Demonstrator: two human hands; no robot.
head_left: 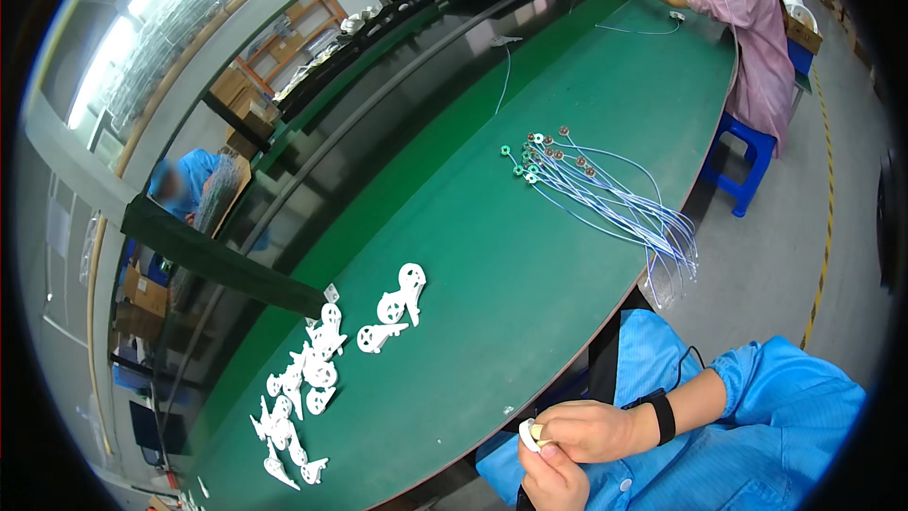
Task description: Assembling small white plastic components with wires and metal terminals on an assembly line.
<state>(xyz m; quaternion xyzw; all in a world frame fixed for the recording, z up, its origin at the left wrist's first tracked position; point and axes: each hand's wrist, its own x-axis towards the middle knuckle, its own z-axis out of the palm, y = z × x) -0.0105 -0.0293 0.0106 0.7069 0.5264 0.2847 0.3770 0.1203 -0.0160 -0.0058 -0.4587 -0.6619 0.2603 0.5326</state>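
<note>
At the table's near edge, low in the head view, my two hands are together around a small white curved plastic part [527, 436]. My left hand [556, 480] holds it from below with closed fingers. The fingers of my right hand [591, 430], which has a black strap at the wrist, pinch at its upper side. A pale yellow bit [537, 432] shows between the fingers; what it is I cannot make out. Several white plastic wheel-like parts with arms [322, 375] lie loosely on the green table [454, 341] to the left.
A bundle of blue-white cables [624, 197] with small round ends lies further along the table, ends overhanging the near edge. A co-worker in pink [747, 0] works at the far end beside a blue stool [740, 163]. A dark bar [227, 260] crosses at the left.
</note>
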